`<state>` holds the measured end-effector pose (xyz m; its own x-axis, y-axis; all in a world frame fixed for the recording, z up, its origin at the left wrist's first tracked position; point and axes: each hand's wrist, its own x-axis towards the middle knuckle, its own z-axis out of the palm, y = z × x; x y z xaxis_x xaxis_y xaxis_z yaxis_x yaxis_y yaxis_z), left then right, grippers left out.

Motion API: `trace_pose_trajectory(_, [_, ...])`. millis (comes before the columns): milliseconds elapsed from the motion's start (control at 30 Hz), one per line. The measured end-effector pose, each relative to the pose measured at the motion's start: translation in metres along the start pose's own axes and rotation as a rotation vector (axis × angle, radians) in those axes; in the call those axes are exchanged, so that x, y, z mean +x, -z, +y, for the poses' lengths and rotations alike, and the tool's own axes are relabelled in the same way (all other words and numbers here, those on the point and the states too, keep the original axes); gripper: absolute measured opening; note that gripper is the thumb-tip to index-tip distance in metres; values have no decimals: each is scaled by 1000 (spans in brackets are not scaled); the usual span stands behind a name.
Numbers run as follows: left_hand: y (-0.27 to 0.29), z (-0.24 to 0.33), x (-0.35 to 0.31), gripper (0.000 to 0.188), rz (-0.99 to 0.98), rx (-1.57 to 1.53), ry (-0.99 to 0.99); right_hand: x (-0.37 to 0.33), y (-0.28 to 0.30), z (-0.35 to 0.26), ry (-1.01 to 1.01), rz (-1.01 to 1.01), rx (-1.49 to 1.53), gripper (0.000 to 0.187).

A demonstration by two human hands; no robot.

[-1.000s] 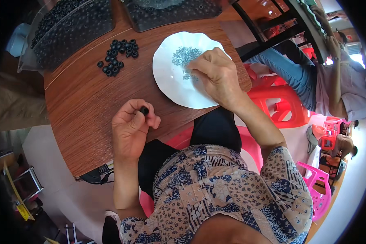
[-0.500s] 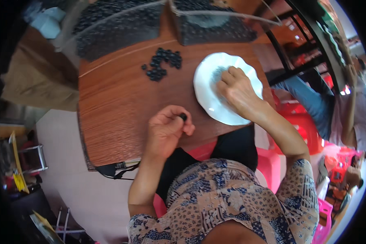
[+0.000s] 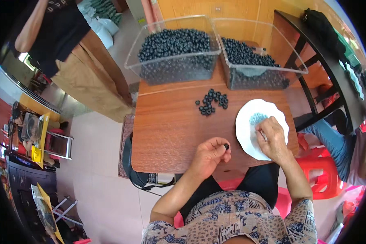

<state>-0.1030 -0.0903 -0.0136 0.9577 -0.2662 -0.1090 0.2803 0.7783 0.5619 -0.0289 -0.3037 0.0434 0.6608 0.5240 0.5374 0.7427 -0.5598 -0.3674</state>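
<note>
My left hand (image 3: 207, 159) is closed in a pinch on a small black bead (image 3: 226, 146) above the near part of the wooden table (image 3: 166, 134). My right hand (image 3: 275, 140) is over a white plate with a wavy rim (image 3: 245, 140), its thumb and fingertips pressed together. Whatever those fingertips hold is too small to make out. Beside them on the plate lies a patch of tiny grey-blue pieces (image 3: 257, 118). Farther off, between the plate and the left side of the table, sits a loose cluster of black beads (image 3: 208, 110), some showing holes.
Two clear plastic bins, left (image 3: 173, 67) and right (image 3: 252, 81), hold heaps of black beads at the far edge. A person in tan trousers (image 3: 89, 81) stands at the left. Red stools (image 3: 323, 173) and a seated person's leg (image 3: 333, 142) are at the right.
The view has tilted upward, showing more of the bins and the standing person. My right hand has drawn back from the grey-blue pieces toward me. My left hand keeps its bead.
</note>
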Motion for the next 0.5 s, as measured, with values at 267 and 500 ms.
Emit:
trace_pose_trajectory(267, [-17,-4,17,14,27,80,-15,-15,6,-1,-260,21,94,5])
trace_pose_trajectory(500, [-44,-6,26,16,169,176,-183,-8,-2,-8,-612,76,737,14])
